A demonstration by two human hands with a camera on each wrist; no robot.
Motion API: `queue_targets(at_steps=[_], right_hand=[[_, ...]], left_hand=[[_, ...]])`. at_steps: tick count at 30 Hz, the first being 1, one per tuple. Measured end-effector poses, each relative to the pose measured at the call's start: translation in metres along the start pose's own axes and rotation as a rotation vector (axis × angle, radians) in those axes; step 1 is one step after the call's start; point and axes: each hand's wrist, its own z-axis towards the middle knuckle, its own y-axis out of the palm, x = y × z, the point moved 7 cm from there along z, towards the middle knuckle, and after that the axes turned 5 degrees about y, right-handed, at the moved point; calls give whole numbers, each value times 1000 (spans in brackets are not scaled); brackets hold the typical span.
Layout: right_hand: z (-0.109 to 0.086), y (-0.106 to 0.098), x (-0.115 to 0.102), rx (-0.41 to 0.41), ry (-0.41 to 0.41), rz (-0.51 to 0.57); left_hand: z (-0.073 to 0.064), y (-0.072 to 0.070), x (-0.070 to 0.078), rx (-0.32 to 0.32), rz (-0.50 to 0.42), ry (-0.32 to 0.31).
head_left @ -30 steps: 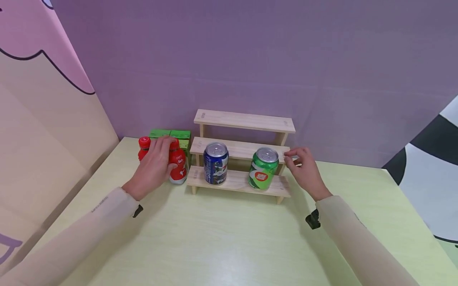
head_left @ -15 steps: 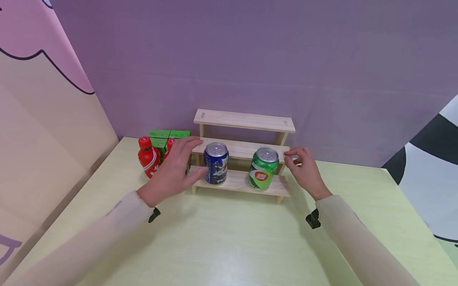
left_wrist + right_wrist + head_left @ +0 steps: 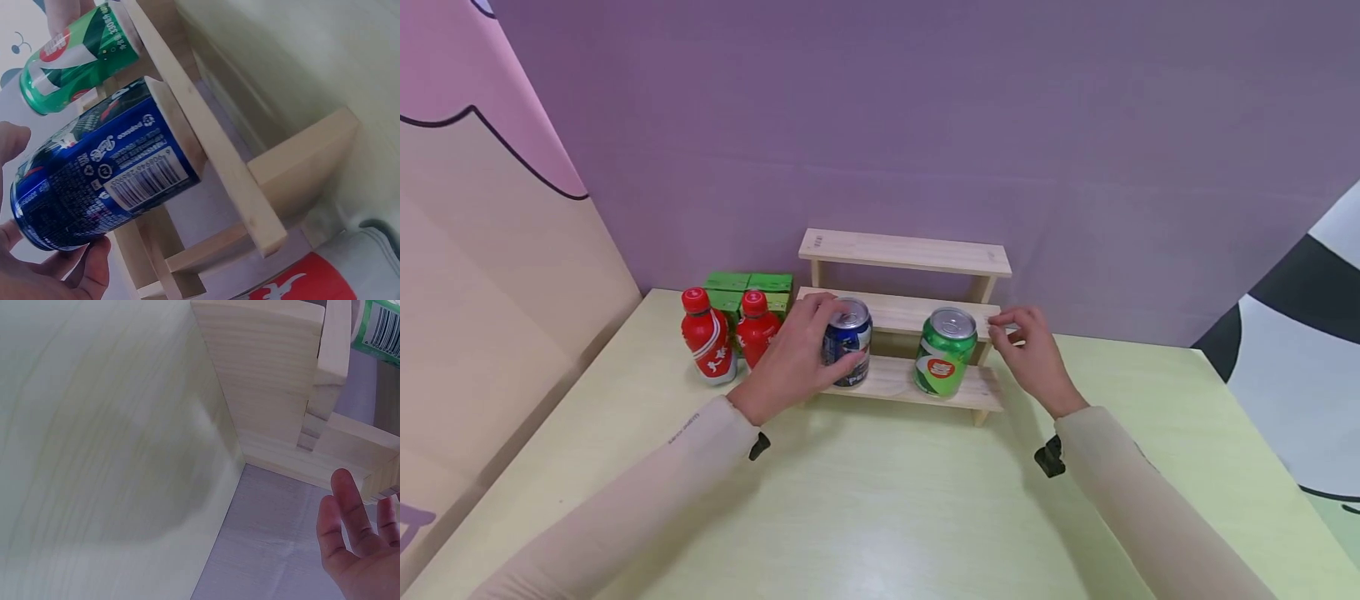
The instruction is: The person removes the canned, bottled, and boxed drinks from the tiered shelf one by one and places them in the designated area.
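On the bottom tier of a three-tier wooden shelf rack [image 3: 906,252] stand a blue Pepsi can [image 3: 854,337] and a green soda can [image 3: 943,360], both upright. My left hand [image 3: 793,360] is around the blue can, fingers behind and thumb in front. In the left wrist view, fingertips [image 3: 95,259] meet the can's side while the thumb [image 3: 12,140] looks slightly apart from it. At the right end of the middle tier, my right hand [image 3: 1033,358] pinches the board's edge; the right wrist view shows its fingers [image 3: 350,494] against the wooden corner.
Left of the rack stand two red bottles, one [image 3: 709,343] at the outer side and one [image 3: 756,321] partly behind my left hand. Green boxes [image 3: 771,283] sit behind them. A purple wall panel [image 3: 880,125] rises behind the pale table [image 3: 887,500].
My left hand has let go of the red bottle beside the rack and moved right to the blue can. My right hand stays at the rack's edge. The view has shifted slightly.
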Motion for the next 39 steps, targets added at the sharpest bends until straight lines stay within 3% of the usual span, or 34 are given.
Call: queue_targets(at_steps=[9,18,23,29,33,39], right_hand=[[1,0,1,-2,1,1],[-1,2,-2,-19,10,-17],[-1,0,-2,-10,0,-10],[-1,1,1,-18,3,-4],[-1,1,0,-16,6,-7],[-1,1,1,-13,5,-1]], left_hand=[[-5,-2,-4,-9,-65,-45],[-42,-42,0,4,-62,-47],[-64,-65,-2,-10,-11,-51],[-95,-81,-25,-77,26,-188],[-112,-87,-46,-86,39,-283],[-126,-89,-69,-71,71,-344]])
